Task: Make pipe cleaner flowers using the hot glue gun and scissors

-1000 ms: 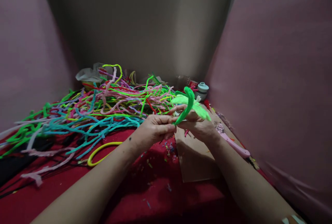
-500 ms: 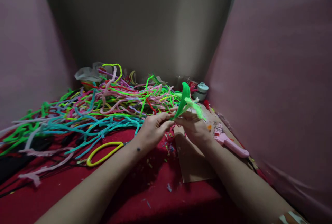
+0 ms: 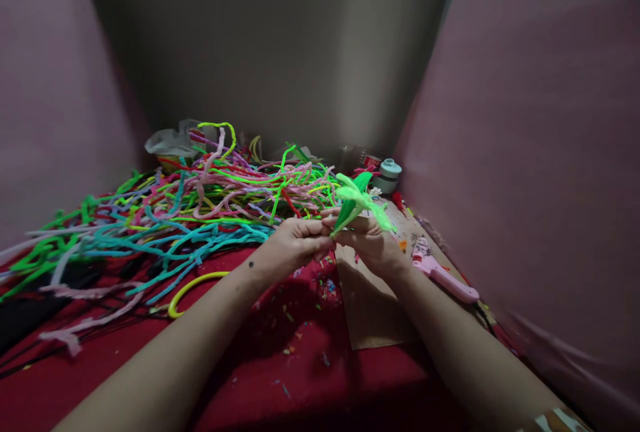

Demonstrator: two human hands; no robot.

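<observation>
A bright green pipe-cleaner piece [image 3: 357, 200] with leaf-like loops stands up between both hands at the middle of the view. My left hand [image 3: 295, 243] pinches its lower end from the left. My right hand [image 3: 373, 245] closes on the same stem from the right, fingers touching the left hand's. Both hands hover just above the red cloth [image 3: 280, 359] and a brown cardboard sheet [image 3: 373, 312].
A big tangled heap of coloured pipe cleaners [image 3: 165, 219] covers the left and back. A yellow loop [image 3: 193, 289] lies near my left forearm. A pink tool [image 3: 445, 277] and a pale blue spool [image 3: 389, 175] sit at the right. Pink walls close both sides.
The green piece has been turned in my fingers: its tall loop, upright earlier, now leans lower and spreads sideways. Both hands stayed almost in place.
</observation>
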